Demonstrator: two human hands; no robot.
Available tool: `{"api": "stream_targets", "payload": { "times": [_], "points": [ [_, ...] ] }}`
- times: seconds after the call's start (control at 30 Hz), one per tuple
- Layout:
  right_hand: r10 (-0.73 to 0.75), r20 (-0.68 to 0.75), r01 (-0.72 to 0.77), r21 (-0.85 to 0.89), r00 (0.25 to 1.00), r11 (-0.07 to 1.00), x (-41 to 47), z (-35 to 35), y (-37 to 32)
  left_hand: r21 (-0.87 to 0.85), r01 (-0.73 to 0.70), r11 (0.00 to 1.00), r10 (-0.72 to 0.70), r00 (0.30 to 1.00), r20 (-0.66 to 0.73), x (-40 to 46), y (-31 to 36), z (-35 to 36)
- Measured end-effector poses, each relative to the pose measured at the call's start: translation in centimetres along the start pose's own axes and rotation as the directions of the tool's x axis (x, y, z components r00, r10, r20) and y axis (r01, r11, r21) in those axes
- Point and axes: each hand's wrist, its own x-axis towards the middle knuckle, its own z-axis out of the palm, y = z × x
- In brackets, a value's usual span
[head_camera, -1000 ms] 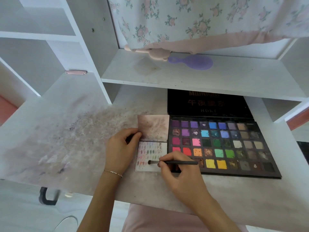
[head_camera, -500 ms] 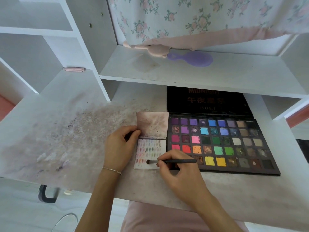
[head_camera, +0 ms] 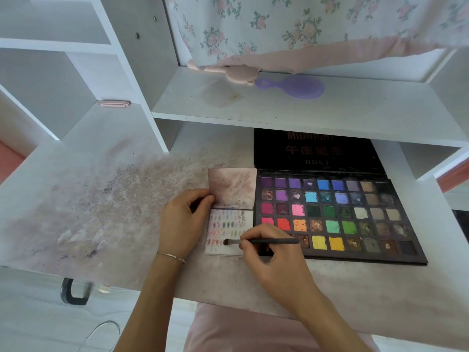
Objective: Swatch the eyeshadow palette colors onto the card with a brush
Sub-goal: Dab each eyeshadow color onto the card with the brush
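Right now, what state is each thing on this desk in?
eyeshadow palette: open, lid back, flat on desk.
card: flat beside palette, partly covered in swatches.
brush: tip on card's lower rows.
right hand: pinches brush.
left hand: grips card's left edge.
purple hand mirror: lying on shelf.

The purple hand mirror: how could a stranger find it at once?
Look at the white shelf above the open eyeshadow palette. The purple hand mirror lies flat there, below the floral cloth. It is the only purple thing on that shelf, beside a pink object.
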Motion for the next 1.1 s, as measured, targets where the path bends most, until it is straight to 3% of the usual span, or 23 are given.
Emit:
{"api": "stream_targets", "payload": {
  "times": [0.97,1.1],
  "points": [
    [-0.024,0.002,0.024,0.009,1.000,1.000,-0.01,0.07,0.04,-0.004,0.013,1.000,-0.013,1.000,0.012,0.04,-0.10,0.06],
    [-0.040,-0.068,0.042,0.023,0.997,0.999,0.19,0.18,0.31,-0.006,0.015,1.000,-0.015,1.000,0.013,0.03,-0.09,0.05]
  ]
}}
